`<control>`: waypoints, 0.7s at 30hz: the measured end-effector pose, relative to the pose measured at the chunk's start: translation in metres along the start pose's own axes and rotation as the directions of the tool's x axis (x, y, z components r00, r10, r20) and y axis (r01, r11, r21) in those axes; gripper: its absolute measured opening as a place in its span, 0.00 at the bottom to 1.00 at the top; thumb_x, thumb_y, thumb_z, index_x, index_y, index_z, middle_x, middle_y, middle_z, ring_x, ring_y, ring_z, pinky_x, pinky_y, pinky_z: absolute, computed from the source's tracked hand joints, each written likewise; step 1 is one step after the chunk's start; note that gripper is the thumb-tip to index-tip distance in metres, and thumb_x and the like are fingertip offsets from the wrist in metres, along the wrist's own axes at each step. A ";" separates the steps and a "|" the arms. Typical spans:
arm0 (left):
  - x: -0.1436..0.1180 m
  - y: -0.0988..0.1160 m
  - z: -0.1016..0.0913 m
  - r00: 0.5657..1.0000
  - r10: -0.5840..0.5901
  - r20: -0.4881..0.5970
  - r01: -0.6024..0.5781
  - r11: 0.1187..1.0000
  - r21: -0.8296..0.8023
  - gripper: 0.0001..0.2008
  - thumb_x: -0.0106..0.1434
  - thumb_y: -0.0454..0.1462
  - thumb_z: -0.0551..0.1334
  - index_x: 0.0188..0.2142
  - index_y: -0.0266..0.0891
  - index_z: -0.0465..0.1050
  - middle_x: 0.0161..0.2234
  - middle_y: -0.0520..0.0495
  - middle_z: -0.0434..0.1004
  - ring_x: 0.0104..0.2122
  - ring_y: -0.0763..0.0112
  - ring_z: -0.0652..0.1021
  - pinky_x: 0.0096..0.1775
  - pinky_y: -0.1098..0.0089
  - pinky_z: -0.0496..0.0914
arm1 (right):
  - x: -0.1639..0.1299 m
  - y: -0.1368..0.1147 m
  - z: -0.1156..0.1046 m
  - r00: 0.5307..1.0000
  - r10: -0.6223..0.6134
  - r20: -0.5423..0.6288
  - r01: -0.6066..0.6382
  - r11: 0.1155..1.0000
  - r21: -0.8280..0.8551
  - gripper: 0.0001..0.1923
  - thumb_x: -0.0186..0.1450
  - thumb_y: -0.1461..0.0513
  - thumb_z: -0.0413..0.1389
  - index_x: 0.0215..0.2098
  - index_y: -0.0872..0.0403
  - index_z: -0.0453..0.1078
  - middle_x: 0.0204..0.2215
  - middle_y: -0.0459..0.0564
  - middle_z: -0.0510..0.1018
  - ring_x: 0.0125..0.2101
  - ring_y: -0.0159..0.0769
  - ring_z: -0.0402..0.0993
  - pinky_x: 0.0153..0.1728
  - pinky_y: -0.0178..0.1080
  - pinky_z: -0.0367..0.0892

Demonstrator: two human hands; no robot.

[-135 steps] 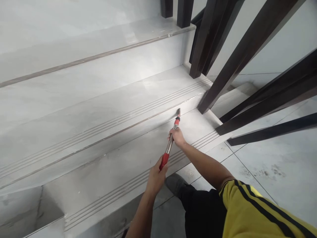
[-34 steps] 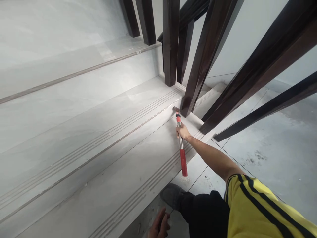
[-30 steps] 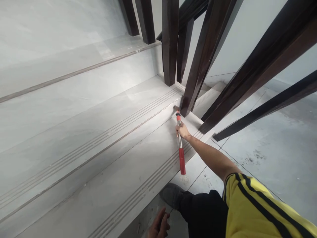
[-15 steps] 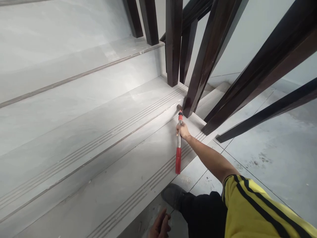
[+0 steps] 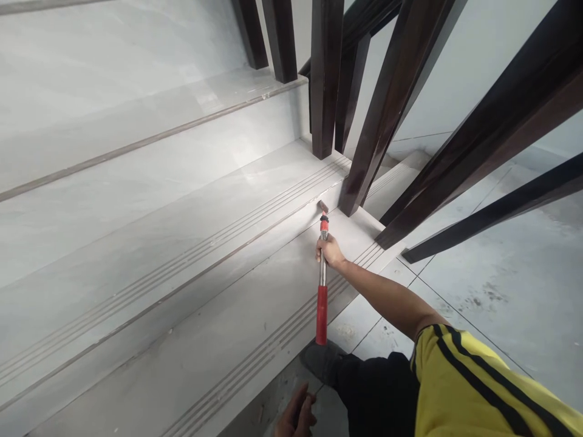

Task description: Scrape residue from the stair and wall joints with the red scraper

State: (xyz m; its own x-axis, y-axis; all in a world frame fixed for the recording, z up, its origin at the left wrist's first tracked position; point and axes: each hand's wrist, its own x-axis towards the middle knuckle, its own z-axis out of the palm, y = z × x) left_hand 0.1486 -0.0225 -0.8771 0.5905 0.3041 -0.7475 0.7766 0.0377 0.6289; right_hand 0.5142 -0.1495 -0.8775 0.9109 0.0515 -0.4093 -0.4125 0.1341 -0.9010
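A pale tiled staircase [image 5: 150, 200] fills the left of the view, its treads cut with grooved anti-slip lines near each nosing, and dark wooden balusters [image 5: 325, 73] rise from the right end of the steps; beyond them lies a dusty grey tiled floor [image 5: 492, 273]. These surfaces look hard and glossy — likely to chip under a sharp blow, and slick underfoot. The hammer [image 5: 322, 276] lies along the lowest tread [image 5: 218, 315], its small head at the foot of the riser just beside the nearest baluster, its red grip pointing back toward the person. The right hand [image 5: 328, 252] is closed round the bare metal shaft high up, near the head — a choked hold that probably suits light, controlled taps with a stiff, head-heavy tool; the red grip would give more swing. The left hand [image 5: 296, 419] hangs low at the frame's bottom edge, fingers loosely curled, holding nothing visible.
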 end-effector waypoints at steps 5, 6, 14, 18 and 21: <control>0.001 0.000 -0.002 0.997 -0.048 0.060 0.047 0.999 0.006 0.42 0.45 0.66 0.55 0.47 0.37 0.73 0.39 0.39 0.79 0.29 0.63 0.74 0.26 0.69 0.66 | 0.003 0.001 -0.007 0.998 0.022 -0.056 -0.018 0.997 0.071 0.09 0.44 0.67 0.47 0.23 0.51 0.52 0.08 0.40 0.60 0.07 0.31 0.58 0.07 0.33 0.54; 0.002 0.000 -0.001 0.995 -0.078 0.066 0.077 0.997 0.020 0.42 0.45 0.65 0.55 0.48 0.38 0.73 0.40 0.39 0.79 0.29 0.63 0.75 0.26 0.68 0.66 | 0.002 0.003 -0.007 0.998 0.049 -0.031 -0.046 0.996 0.079 0.09 0.43 0.67 0.47 0.22 0.51 0.52 0.08 0.40 0.60 0.07 0.31 0.58 0.07 0.33 0.53; -0.001 0.009 0.006 0.995 -0.060 0.085 0.059 0.998 0.010 0.46 0.45 0.67 0.53 0.51 0.35 0.71 0.42 0.38 0.78 0.31 0.63 0.74 0.29 0.67 0.67 | 0.020 -0.005 -0.017 0.992 0.042 -0.119 -0.025 0.989 0.144 0.09 0.43 0.66 0.47 0.22 0.51 0.52 0.08 0.40 0.60 0.07 0.30 0.58 0.07 0.33 0.53; -0.005 0.008 0.007 0.998 -0.035 0.059 0.037 0.999 -0.032 0.45 0.45 0.67 0.55 0.49 0.34 0.72 0.39 0.38 0.79 0.28 0.65 0.74 0.28 0.68 0.67 | 0.014 0.002 0.001 0.993 0.069 -0.093 -0.057 0.991 0.125 0.09 0.44 0.66 0.47 0.24 0.51 0.52 0.08 0.40 0.61 0.08 0.31 0.59 0.07 0.32 0.55; -0.007 0.006 0.007 1.000 0.007 0.029 -0.005 0.997 -0.074 0.42 0.46 0.64 0.58 0.47 0.33 0.73 0.36 0.39 0.79 0.26 0.66 0.74 0.27 0.69 0.67 | -0.026 0.032 0.047 0.990 0.131 0.044 -0.135 0.987 0.089 0.10 0.46 0.66 0.49 0.26 0.51 0.52 0.09 0.38 0.62 0.08 0.31 0.61 0.08 0.31 0.57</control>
State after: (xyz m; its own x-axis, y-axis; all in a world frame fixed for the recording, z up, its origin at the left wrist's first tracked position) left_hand 0.1510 -0.0308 -0.8696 0.6024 0.2770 -0.7486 0.7550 0.1069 0.6470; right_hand 0.4778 -0.0998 -0.8890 0.8483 0.1121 -0.5175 -0.5292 0.2136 -0.8212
